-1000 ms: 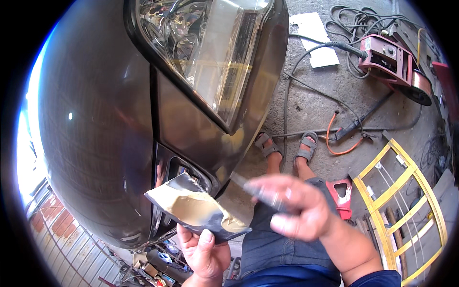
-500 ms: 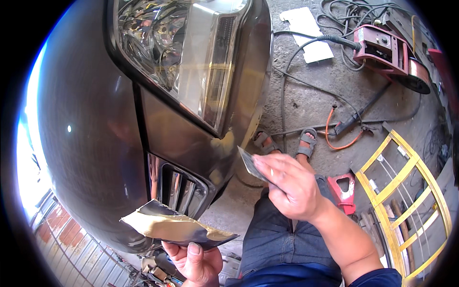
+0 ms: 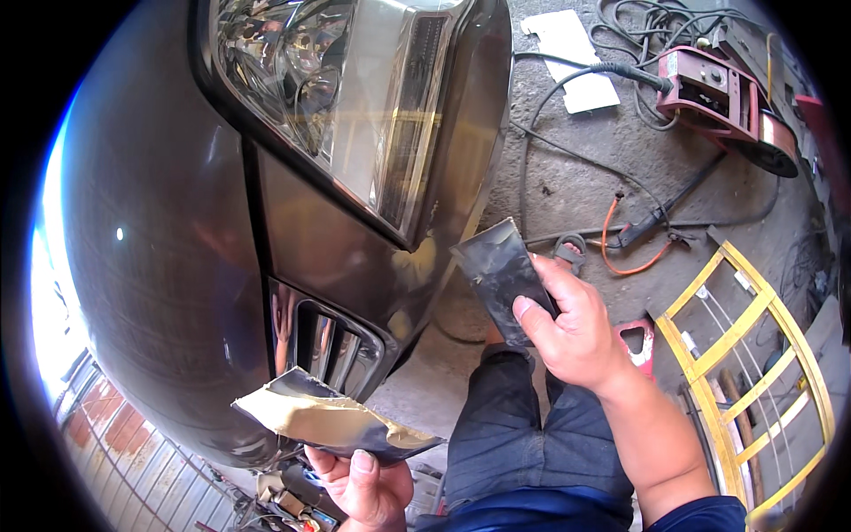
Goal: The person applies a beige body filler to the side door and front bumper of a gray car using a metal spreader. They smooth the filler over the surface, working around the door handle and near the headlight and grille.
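Note:
My left hand [image 3: 362, 486] grips the lower edge of a dark flat plate [image 3: 390, 443], thumb in front. A thick layer of beige body filler [image 3: 319, 418] covers much of that plate. In my right hand [image 3: 572, 324] is a dark, thin spreader [image 3: 501, 275], pinched with the thumb on its face; its broad side shows, with light traces along the top edge. Left of the spreader, apart from it, is the dark car body [image 3: 337, 222]. Smeared filler patches [image 3: 415, 257] lie on the car below the headlight [image 3: 355, 115], and a slotted vent [image 3: 332, 341] sits lower down.
At the upper right a red wire-feed machine [image 3: 709, 89] stands on the concrete floor, with black cables [image 3: 612, 164] and an orange hose [image 3: 612, 235] spread about. A white sheet [image 3: 576, 62] lies beside it. A yellow metal frame [image 3: 736, 346] and a red stand [image 3: 640, 341] are at the right.
My right hand has turned, so the spreader now shows its broad face and points up and left. The left hand and filler plate have shifted only slightly.

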A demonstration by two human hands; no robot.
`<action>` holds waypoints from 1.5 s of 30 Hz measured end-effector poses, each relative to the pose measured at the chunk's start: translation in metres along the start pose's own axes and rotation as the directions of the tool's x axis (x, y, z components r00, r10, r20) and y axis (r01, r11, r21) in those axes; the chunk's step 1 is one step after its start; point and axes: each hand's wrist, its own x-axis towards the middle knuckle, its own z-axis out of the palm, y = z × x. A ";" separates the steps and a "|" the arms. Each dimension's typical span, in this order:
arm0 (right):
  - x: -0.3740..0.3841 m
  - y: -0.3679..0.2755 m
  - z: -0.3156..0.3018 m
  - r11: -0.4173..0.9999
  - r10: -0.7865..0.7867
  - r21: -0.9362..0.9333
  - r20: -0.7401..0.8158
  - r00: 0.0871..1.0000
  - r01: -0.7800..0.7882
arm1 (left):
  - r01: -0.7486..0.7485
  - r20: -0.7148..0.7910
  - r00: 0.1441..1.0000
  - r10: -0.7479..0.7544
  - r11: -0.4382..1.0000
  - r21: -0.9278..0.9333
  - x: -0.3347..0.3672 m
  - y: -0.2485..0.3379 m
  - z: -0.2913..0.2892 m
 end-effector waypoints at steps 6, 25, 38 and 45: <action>-0.004 0.019 0.025 0.941 0.159 0.310 -0.049 0.986 -0.137 | 0.002 -0.008 1.000 -0.002 1.000 0.020 0.001 -0.001 0.002; 0.010 0.040 0.043 0.955 0.140 0.272 -0.052 0.989 -0.121 | 0.019 0.012 1.000 -0.019 1.000 0.013 0.006 -0.003 0.002; 0.029 0.028 0.020 0.997 -0.067 -0.041 -0.052 0.996 0.065 | 0.037 0.008 0.999 -0.037 0.999 0.010 0.005 -0.005 -0.003; 0.017 0.017 0.007 0.996 -0.080 -0.038 -0.093 0.992 0.077 | 0.058 0.021 0.998 -0.058 0.998 0.007 0.006 -0.007 0.000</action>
